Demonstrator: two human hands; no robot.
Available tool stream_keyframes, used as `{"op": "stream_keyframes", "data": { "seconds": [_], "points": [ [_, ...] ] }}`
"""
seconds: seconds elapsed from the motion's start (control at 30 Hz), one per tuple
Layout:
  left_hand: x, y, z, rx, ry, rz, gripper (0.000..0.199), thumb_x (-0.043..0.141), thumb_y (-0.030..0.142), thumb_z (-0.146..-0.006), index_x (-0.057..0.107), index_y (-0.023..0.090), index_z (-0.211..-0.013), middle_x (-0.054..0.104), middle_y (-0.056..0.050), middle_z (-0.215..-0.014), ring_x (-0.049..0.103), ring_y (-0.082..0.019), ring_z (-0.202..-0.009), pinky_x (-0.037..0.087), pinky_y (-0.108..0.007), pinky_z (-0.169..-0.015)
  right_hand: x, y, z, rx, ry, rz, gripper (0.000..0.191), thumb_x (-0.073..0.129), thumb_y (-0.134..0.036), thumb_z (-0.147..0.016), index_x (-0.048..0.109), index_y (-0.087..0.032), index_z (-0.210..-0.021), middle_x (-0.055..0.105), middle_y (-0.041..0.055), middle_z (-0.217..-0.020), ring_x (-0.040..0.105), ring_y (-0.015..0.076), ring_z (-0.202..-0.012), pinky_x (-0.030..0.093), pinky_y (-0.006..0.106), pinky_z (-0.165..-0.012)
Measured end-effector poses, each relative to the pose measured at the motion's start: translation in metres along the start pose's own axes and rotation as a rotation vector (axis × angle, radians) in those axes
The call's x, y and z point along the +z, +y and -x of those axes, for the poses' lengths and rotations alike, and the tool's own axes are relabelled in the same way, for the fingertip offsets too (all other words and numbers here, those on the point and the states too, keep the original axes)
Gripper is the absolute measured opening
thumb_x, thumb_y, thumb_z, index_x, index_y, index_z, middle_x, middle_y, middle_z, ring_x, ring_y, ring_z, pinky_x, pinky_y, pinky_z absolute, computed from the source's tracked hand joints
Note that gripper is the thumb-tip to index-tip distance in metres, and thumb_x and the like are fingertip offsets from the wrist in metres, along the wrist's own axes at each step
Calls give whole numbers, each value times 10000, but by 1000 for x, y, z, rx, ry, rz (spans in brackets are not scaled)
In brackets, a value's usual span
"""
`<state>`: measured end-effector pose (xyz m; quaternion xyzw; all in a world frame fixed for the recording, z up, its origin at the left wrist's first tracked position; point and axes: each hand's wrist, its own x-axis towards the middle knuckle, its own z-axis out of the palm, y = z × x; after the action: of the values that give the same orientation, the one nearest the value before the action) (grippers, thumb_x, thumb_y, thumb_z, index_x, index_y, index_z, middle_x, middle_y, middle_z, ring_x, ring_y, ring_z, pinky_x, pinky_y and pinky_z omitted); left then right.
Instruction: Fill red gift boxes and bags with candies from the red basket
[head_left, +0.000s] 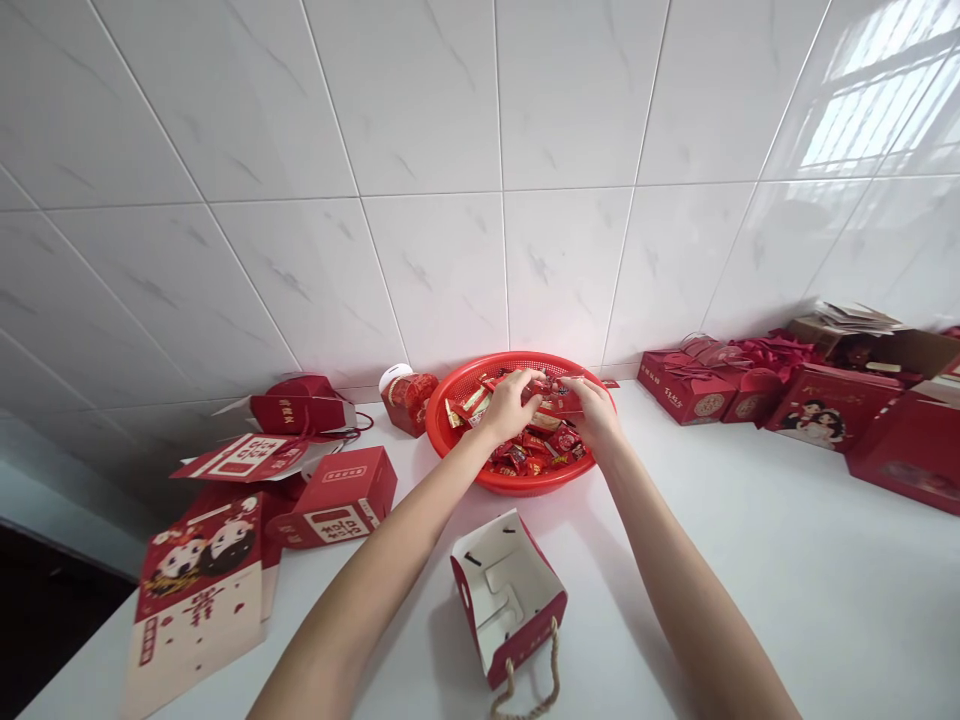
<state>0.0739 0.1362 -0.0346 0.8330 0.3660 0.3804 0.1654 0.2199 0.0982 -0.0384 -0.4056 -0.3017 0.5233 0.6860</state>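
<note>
A red plastic basket (517,482) full of wrapped candies (536,445) stands against the tiled wall. Over it, my left hand (514,405) has its thumb and fingers curled together at a small red wrapped candy (551,386). My right hand (594,410) reaches in from the other side, its fingers closed on red, shiny wrapping close to the left fingertips. Exactly where one wrapper ends and another begins is hard to make out. Between my forearms, an open red gift box (510,595) with a white inside and a rope handle lies on the table, its opening facing up.
Left of the basket are a small red box (412,400), a closed red box (341,495) and flat printed cartons (202,590). Along the wall at right stand several red gift boxes (686,385) and an open brown carton (919,350). All rest on a white table (720,520).
</note>
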Motion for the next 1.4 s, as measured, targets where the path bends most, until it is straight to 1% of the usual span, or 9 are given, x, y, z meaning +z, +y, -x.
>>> {"op": "stream_keyframes", "data": {
  "seconds": [0.4,0.47,0.63,0.7,0.9,1.1,1.23,1.33,1.4],
  "points": [
    [-10,-6,5,-37,69,235,246,617,182,-854,642,162,-1098,726,-62,-1008,701,-183,-911,573,-286,-820,0,-5,7,8,-189,6,337,878,-388,-518,714,-187,-733,704,10,-705,647,169,-664,534,286,-619],
    [-17,-10,8,-65,-25,174,200,590,145,-842,678,153,-1022,739,-62,-995,699,-193,-933,560,-289,-843,1,-5,7,10,-138,-15,307,870,-369,-508,696,-194,-691,695,-3,-686,628,158,-636,520,276,-594],
    [-29,-18,22,-252,-562,-84,358,562,23,-745,744,170,-1016,764,-53,-996,715,-226,-925,550,-276,-779,4,-8,8,26,-59,-16,268,845,-341,-497,669,-206,-646,677,-14,-653,601,161,-619,484,265,-534],
    [-29,-18,25,-320,-657,-161,424,539,3,-740,744,188,-1062,758,-49,-1063,713,-229,-968,549,-266,-774,4,-8,8,35,-54,-4,275,846,-342,-489,658,-206,-638,674,-13,-649,599,164,-618,479,264,-523],
    [-24,-11,20,-269,-566,-346,526,506,14,-786,671,174,-1259,697,-112,-1216,650,-259,-1129,501,-317,-954,3,-6,7,28,-66,8,269,831,-351,-516,667,-202,-667,672,-12,-656,609,168,-625,491,274,-541],
    [-20,-18,21,-244,-645,-371,550,575,47,-729,698,234,-1232,647,-89,-1308,632,-258,-1163,486,-288,-968,5,-7,8,26,-49,20,256,832,-333,-508,656,-199,-635,680,-7,-666,598,156,-625,474,260,-539],
    [-15,-23,21,-282,-767,-294,497,546,22,-687,775,260,-1059,751,-26,-1018,707,-202,-884,522,-243,-791,5,-7,9,29,-62,15,268,841,-339,-503,654,-195,-631,665,-14,-649,591,149,-630,473,253,-542],
    [-14,-22,21,-304,-719,-215,411,548,24,-693,795,235,-944,754,-13,-826,688,-186,-710,519,-248,-673,4,-6,9,34,-60,18,282,840,-349,-497,660,-193,-649,658,-16,-645,589,151,-633,473,254,-540],
    [-16,-20,20,-276,-655,-193,325,582,56,-729,791,223,-914,757,-19,-844,691,-192,-763,527,-258,-722,4,-6,8,37,-57,30,284,835,-355,-495,656,-195,-647,650,-17,-636,585,152,-629,467,255,-534]
  ]
}}
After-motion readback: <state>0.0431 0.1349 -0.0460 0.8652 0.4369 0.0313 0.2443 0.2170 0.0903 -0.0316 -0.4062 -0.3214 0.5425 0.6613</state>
